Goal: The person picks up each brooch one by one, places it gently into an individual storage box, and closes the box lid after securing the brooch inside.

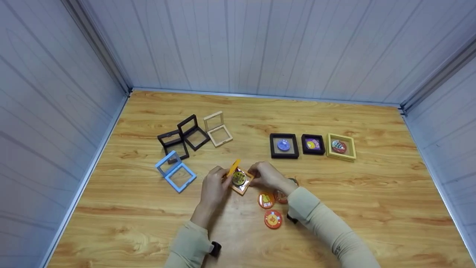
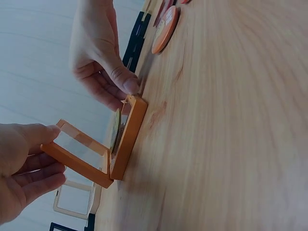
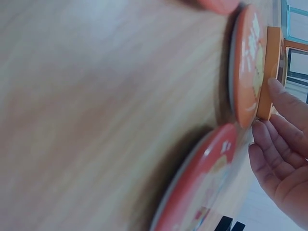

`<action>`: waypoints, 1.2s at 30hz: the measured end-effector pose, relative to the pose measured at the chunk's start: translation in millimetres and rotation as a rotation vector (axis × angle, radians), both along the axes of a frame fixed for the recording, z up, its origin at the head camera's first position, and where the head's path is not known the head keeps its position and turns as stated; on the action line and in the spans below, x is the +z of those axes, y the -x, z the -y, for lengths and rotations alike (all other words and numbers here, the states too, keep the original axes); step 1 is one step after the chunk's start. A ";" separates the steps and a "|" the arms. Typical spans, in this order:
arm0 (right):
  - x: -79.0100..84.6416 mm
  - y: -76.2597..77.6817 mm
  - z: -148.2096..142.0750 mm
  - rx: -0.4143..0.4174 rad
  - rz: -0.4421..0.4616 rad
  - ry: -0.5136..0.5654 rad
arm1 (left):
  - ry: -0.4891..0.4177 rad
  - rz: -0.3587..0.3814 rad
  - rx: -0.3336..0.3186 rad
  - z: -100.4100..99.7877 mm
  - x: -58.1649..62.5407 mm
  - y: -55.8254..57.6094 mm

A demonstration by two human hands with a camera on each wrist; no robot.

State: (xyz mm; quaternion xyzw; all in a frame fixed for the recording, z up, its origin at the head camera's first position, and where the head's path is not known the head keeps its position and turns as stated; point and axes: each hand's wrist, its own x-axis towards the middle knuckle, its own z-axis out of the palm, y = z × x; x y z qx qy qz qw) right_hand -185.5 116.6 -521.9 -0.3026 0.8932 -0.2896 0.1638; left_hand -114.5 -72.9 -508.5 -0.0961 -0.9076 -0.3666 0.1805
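Left grip (image 1: 214, 186) round lid (image 1: 234, 168), right grip (image 1: 266, 174) round orange frame (image 2: 130, 139), dark badge (image 1: 294, 181) half-hidden behind right wrist (image 1: 287, 186)

Place: booth-like workspace; pale panelled walls (image 1: 245, 44); metal corner strips (image 1: 98, 44); wood-grain work surface (image 1: 394, 201)

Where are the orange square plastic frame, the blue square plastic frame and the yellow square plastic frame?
Orange square plastic frame (image 2: 130, 139): left wrist view, side wall of lower half.
Blue square plastic frame (image 1: 173, 170): head view, hinge edge.
Yellow square plastic frame (image 1: 341, 156): head view, near rim.
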 end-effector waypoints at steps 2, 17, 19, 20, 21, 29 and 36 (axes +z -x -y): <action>-0.7 0.4 -0.7 0.001 -0.002 0.002 | 0.003 0.005 -0.012 -1.8 -0.7 -1.2; -3.3 -0.5 -2.1 0.025 -0.054 0.057 | 0.047 0.090 -0.092 -17.0 -9.7 -9.8; -3.5 -0.5 -2.3 0.023 -0.056 0.059 | 0.062 0.091 -0.097 -18.3 -11.3 -9.8; -3.4 -0.5 -2.5 0.024 -0.055 0.061 | 0.071 0.091 -0.101 -18.9 -11.9 -9.8; -3.2 -0.5 -2.5 0.023 -0.052 0.060 | 0.078 0.094 -0.104 -19.6 -12.5 -9.7; -1.2 0.4 -3.4 0.000 0.002 0.039 | 0.154 0.129 -0.133 -24.5 -16.5 -9.5; -1.2 0.2 -3.5 -0.008 0.008 0.038 | 0.273 0.101 -0.166 -28.8 -21.4 -8.5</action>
